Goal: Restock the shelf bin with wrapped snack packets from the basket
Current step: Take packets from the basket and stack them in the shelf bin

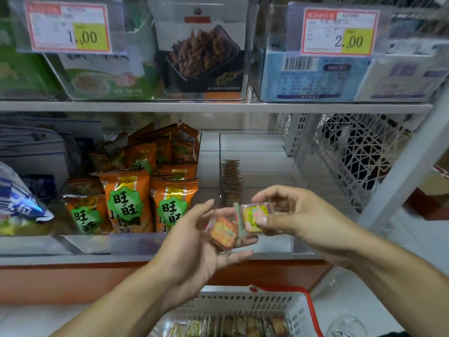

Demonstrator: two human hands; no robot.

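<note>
My left hand point(196, 242) is held palm up in front of the lower shelf, and an orange wrapped snack packet point(223, 231) lies on its fingers. My right hand point(295, 215) pinches a yellow-green wrapped snack packet point(254, 217) between thumb and fingers, right beside the orange one. Behind both hands stands the clear shelf bin point(257, 144), with a short row of brown packets point(232, 181) standing along its left wall. Below, the white basket point(245, 301) with a red handle holds several more wrapped packets point(233, 327).
A clear bin of orange snack bags point(145, 190) sits left of the target bin. A white lattice crate point(352, 152) stands to its right, next to a grey shelf post point(408, 171). The upper shelf carries bins with price tags point(69, 26).
</note>
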